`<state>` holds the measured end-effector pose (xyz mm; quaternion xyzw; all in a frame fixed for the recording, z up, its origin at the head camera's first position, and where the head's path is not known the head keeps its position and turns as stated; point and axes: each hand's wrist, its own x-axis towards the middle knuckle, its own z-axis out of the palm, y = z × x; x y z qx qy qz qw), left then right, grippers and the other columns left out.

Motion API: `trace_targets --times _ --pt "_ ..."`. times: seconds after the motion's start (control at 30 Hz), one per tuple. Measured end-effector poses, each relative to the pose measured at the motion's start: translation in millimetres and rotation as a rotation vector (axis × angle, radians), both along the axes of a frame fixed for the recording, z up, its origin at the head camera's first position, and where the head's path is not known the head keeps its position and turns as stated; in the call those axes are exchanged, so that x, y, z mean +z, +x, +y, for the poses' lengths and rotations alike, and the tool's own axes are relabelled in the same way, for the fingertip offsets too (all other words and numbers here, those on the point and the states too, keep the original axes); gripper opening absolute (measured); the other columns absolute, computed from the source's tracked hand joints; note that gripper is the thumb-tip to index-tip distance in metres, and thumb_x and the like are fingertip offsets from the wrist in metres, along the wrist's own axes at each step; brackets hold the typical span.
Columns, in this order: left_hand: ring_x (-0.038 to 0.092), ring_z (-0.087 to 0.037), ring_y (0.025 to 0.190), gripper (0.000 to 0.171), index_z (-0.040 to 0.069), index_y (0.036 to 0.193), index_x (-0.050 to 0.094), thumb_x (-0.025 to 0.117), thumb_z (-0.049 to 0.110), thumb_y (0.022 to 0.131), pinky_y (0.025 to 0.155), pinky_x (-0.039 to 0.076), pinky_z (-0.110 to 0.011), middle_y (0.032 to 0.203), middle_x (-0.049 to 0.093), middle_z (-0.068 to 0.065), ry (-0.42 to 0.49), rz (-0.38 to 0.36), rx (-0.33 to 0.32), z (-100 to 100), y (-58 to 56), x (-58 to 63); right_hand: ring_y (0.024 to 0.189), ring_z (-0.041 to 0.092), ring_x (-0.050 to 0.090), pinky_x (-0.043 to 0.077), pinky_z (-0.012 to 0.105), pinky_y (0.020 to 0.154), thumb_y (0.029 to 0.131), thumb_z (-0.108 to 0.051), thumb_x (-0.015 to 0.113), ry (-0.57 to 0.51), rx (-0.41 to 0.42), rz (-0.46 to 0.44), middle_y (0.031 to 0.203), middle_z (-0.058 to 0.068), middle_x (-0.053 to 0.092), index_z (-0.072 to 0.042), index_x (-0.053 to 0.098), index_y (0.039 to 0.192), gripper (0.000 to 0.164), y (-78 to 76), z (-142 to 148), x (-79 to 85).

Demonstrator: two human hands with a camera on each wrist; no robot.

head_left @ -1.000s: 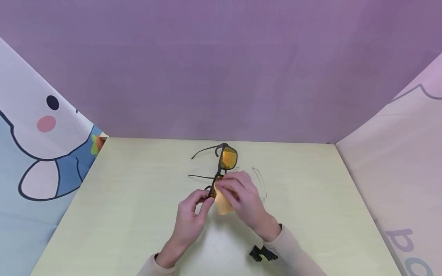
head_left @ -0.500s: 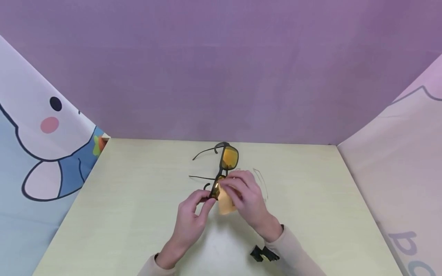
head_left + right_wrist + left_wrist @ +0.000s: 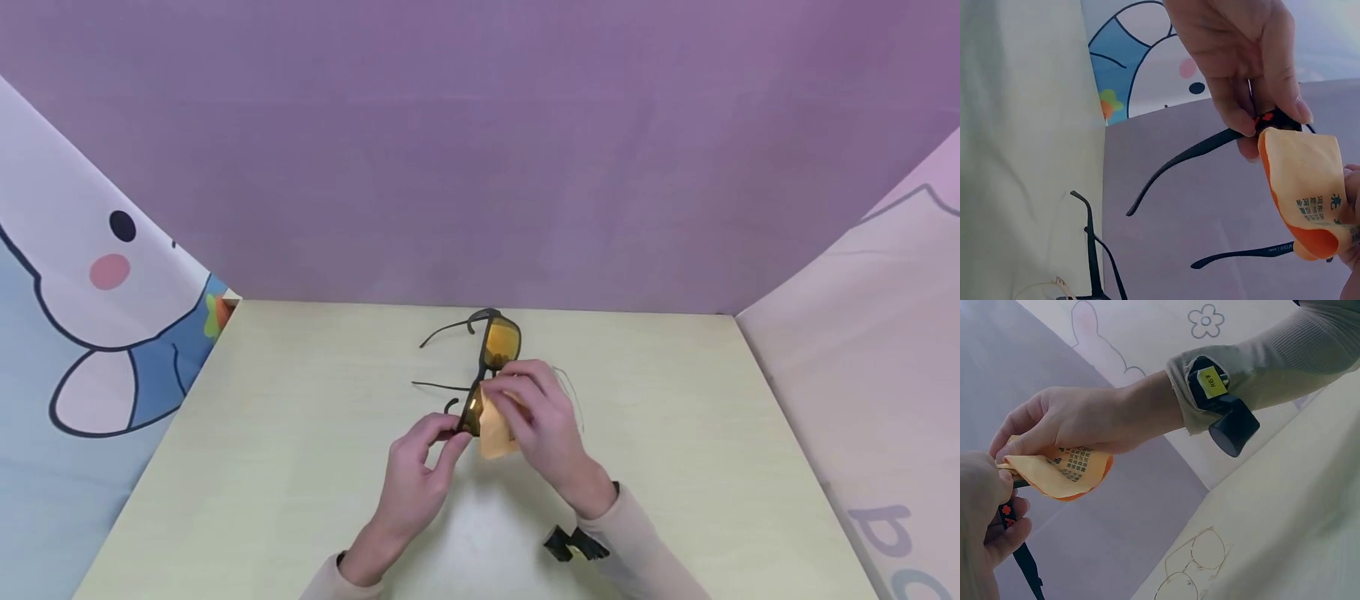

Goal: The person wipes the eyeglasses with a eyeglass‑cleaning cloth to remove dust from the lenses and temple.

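My left hand (image 3: 416,475) pinches the lower end of black-framed sunglasses (image 3: 502,342) with yellow lenses, held above the table. My right hand (image 3: 542,425) pinches an orange-yellow lens cloth (image 3: 495,433) at the lens nearer my left hand. The cloth covers part of that lens; printed characters show on the cloth (image 3: 1075,465) in the left wrist view. In the right wrist view, the sunglasses' temples (image 3: 1200,149) extend leftward. Whether the cloth presses on the lens is hard to tell.
A second dark pair of glasses (image 3: 1092,262) lies on the table, mostly hidden from the head view. Thin wire-framed glasses (image 3: 1207,550) lie on the pale table (image 3: 315,500). A purple backdrop (image 3: 480,167) stands behind, with printed side panels. A black wrist camera (image 3: 573,543) hangs at my right sleeve.
My right hand has shifted slightly up and right with the cloth, so more of the lower lens shows. My left hand keeps its hold on the sunglasses, nearly still.
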<state>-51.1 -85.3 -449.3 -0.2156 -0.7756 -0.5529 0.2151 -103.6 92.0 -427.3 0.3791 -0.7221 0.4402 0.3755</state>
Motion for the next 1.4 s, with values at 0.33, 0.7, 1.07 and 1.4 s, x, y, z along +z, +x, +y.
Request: trace_targets --times 0.33,0.7,1.07,1.4 --pt "0.072 -0.018 0.086 0.018 0.005 0.103 0.070 0.071 -0.008 0.091 0.080 0.062 -0.023 0.097 0.074 -0.008 0.003 0.044 0.002 -3 0.2 -1.4 0.092 0.024 0.062 0.058 0.026 0.086 0.106 -0.012 0.057 0.124 0.066 0.110 0.103 0.011 0.065 0.001 0.073 0.101 0.021 11.4 -7 -6.0" --pt "0.073 -0.019 0.086 0.017 0.005 0.102 0.070 0.072 -0.007 0.091 0.078 0.062 -0.024 0.099 0.074 -0.004 -0.006 0.038 -0.006 -2 2.5 -2.0 0.091 0.025 0.062 0.058 0.024 0.085 0.106 -0.013 0.057 0.116 0.037 0.093 0.102 0.012 0.065 0.001 0.073 0.102 0.022 9.5 -4 -3.7" --pt "0.073 -0.017 0.086 0.013 0.004 0.100 0.070 0.073 -0.005 0.090 0.078 0.063 -0.026 0.097 0.075 -0.003 -0.024 0.009 -0.002 -2 1.9 -3.8 0.094 0.028 0.063 0.057 0.019 0.093 0.105 -0.018 0.059 0.042 0.005 -0.015 0.102 0.013 0.064 0.000 0.073 0.101 0.023 -1.8 0 -3.4" --pt "0.073 -0.017 0.086 0.019 0.008 0.103 0.071 0.073 -0.006 0.090 0.079 0.062 -0.023 0.099 0.075 -0.002 -0.023 0.041 -0.002 -6 2.2 -3.4 0.093 0.024 0.063 0.057 0.027 0.087 0.107 -0.014 0.057 0.176 0.061 0.116 0.104 0.010 0.066 0.000 0.073 0.103 0.021 10.9 -4 -10.2"
